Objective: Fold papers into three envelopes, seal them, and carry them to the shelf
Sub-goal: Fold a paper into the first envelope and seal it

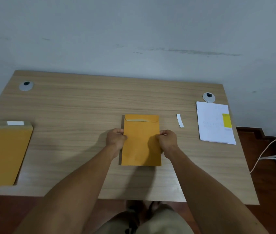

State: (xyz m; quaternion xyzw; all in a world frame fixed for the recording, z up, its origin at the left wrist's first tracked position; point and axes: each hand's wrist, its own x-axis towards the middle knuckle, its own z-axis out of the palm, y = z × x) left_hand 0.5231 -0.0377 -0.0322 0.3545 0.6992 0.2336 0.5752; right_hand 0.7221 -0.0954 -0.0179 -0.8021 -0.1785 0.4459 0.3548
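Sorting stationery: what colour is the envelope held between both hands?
Orange-yellow manila, flap folded down; the envelope shows clearly in the head view.

Both hands grip the middle envelope point(141, 141) on the worktop point(83, 105): left hand point(116, 139) at its left edge, right hand point(167, 141) at its right edge.

A light wood-grain desk point(83, 107) stands against a pale grey wall point(133, 31) marked with faint dark scuffs. Two round silver cable grommets sit near its far corners — one on the left point(26, 85), one on the right point(209, 97). Beyond the desk's right edge, a thin white cable point(262, 153) trails across the reddish-brown wooden floor point(272, 183).
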